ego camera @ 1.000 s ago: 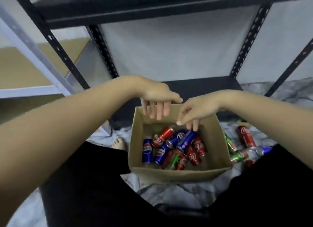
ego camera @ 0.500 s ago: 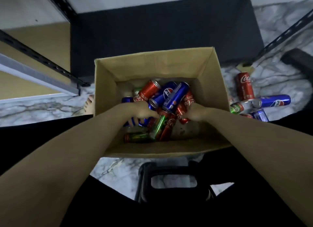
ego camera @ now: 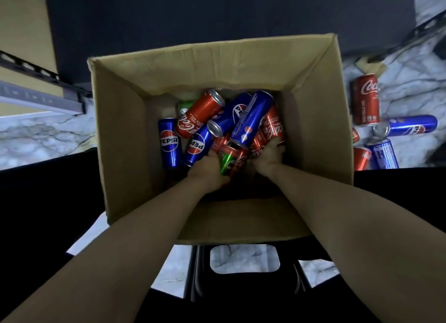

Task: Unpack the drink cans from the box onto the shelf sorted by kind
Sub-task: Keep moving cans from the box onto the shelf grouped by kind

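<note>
Dropped deeper into the box (ego camera: 311, 120) since a moment back. Left hand (ego camera: 209, 164) wrapped round green can (ego camera: 227, 159), long axis toward 12 o'clock; right hand (ego camera: 270, 156) gripping red can (ego camera: 272, 126) at 1 o'clock.

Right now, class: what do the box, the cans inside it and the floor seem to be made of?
Box: brown corrugated cardboard, matte, creased walls. Cans: likely aluminium, glossy printed skins, bare silvery rims. Floor: white, grey-veined, looks like marble or marble-print tile; cannot tell which.

A black stool (ego camera: 243, 289) stands on marble floor (ego camera: 43, 139).
</note>
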